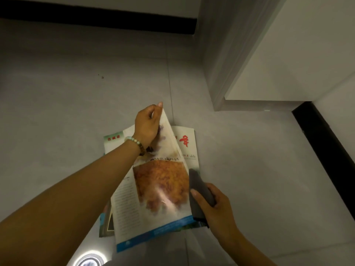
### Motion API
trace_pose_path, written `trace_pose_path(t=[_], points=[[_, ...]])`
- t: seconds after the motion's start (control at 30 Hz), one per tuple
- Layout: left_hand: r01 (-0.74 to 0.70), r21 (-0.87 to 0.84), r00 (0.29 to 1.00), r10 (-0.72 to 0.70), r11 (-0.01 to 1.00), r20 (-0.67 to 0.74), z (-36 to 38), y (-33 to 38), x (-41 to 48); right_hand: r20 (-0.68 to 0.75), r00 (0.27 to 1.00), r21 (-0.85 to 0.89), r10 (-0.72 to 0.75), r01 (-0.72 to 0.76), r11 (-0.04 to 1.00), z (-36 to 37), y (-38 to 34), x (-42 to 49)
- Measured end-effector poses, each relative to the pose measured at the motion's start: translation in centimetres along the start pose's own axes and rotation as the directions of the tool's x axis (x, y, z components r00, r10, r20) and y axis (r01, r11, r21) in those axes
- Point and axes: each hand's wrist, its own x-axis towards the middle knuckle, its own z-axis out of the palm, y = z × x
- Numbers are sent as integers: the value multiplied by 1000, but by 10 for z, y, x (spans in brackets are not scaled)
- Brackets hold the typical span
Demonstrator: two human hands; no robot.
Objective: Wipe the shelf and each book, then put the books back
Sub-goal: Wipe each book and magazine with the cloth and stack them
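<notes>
A magazine [153, 189] lies open on the grey floor, showing an orange picture and columns of text. My left hand [148, 125] pinches the top corner of a page and lifts it up. At the magazine's right edge, my right hand [217, 206] grips a dark grey cloth [197, 189]. Under the open one lies another magazine [187, 144] with a red character on a white cover. A third magazine's edge [105, 221] sticks out at the lower left. The shelf is not clearly in view.
White cabinet or wall panels [288, 54] rise at the upper right. A black skirting strip [326, 150] runs along the right, another black skirting strip [96, 18] along the far wall. A round lamp reflection [90, 260] shines on the grey tiled floor [76, 93].
</notes>
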Motion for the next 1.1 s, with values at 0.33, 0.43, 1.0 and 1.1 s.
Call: trace_pose_path(t=[0.33,0.43,1.0,1.1], points=[[564,206,785,-597,800,166,42,22,-62,-63,966,-32,-250,248,968,16,-33,45],[787,-123,614,-744,605,265,26,28,-45,-26,968,-41,-250,249,968,24,-28,38],[228,258,924,-292,939,246,-16,81,-58,34,999,269,11,-19,963,2,-66,6],[-91,205,938,15,975,346,-28,113,-47,-12,999,309,-39,41,950,-5,-94,19]])
